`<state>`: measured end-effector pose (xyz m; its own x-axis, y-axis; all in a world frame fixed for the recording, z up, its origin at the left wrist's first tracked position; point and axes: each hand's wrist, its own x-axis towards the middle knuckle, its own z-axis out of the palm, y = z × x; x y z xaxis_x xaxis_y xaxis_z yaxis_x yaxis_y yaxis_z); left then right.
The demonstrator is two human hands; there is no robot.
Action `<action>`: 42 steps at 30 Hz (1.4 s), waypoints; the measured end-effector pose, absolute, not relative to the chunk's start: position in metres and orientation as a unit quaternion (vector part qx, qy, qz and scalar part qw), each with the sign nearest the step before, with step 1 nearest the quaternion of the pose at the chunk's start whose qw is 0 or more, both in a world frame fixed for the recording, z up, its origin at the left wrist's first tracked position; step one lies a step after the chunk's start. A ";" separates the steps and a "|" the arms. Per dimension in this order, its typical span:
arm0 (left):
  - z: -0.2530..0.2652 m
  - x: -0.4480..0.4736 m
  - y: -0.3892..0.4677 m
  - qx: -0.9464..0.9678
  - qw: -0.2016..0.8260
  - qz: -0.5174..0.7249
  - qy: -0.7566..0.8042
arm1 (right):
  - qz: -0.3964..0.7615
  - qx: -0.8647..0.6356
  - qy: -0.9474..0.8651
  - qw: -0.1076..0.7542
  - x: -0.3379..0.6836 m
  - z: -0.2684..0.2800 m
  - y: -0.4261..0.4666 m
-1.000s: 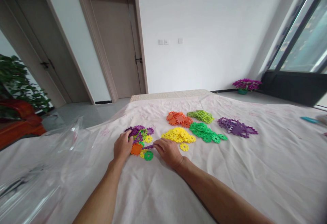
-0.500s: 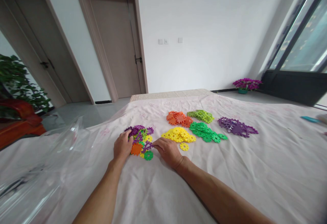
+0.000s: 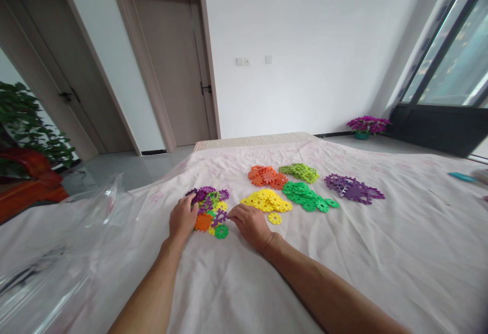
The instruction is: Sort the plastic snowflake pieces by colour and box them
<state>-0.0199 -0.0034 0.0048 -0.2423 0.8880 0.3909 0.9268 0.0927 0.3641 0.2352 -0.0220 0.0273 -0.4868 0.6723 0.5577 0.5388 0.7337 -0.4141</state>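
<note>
A white wall and two flat-panelled doors, one cut off at the left edge, stand behind a wide surface draped in a wrinkled, pale printed cloth that runs out of view at the bottom. A crinkled, transparent plastic sheet lies at left, its near end cropped. Two bare forearms enter from below, cut off by the bottom edge.

The left hand rests against the left side of a mixed heap, its fingers bent; whether they grip anything cannot be told. The right hand pinches the edge of a purple toothed piece at the right side of that heap, the thumb mostly hidden.

Five single-colour piles of flat, notched pieces lie beyond and to the right: purple, green, yellow, lime and orange, their overlapping layers too dense to count. The mixed heap, partly covered by the left hand, includes one orange square and one green disc at its near edge. One yellow disc lies just in front of the yellow pile.
</note>
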 end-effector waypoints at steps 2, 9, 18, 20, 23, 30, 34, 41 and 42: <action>0.004 -0.020 -0.003 -0.613 0.036 -0.275 -0.740 | 0.091 -0.356 -0.858 0.359 0.235 0.027 -0.022; 0.004 -0.021 -0.003 -0.616 0.040 -0.277 -0.736 | 0.079 -0.375 -0.859 0.338 0.236 0.029 -0.023; 0.006 -0.019 -0.005 -0.615 0.030 -0.275 -0.739 | 0.088 -0.391 -0.857 0.323 0.235 0.032 -0.024; 0.007 -0.019 -0.005 -0.614 0.031 -0.273 -0.740 | 0.089 -0.390 -0.856 0.328 0.234 0.031 -0.023; 0.007 -0.019 -0.005 -0.614 0.035 -0.272 -0.740 | 0.092 -0.384 -0.856 0.334 0.235 0.029 -0.022; 0.006 -0.019 -0.005 -0.614 0.041 -0.270 -0.740 | 0.091 -0.363 -0.860 0.347 0.236 0.027 -0.022; 0.008 -0.018 -0.006 -0.613 0.032 -0.274 -0.741 | 0.105 -0.344 -0.860 0.362 0.237 0.026 -0.022; 0.009 -0.017 -0.007 -0.612 0.026 -0.277 -0.740 | 0.107 -0.345 -0.836 0.412 0.243 0.029 -0.017; 0.009 -0.017 -0.007 -0.613 0.025 -0.275 -0.740 | 0.103 -0.349 -0.830 0.423 0.246 0.031 -0.014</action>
<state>-0.0173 -0.0069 0.0094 -0.2483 0.8932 0.3748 0.9211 0.0979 0.3768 0.2458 -0.0135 0.0311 -0.3984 0.6667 0.6299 0.4933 0.7347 -0.4657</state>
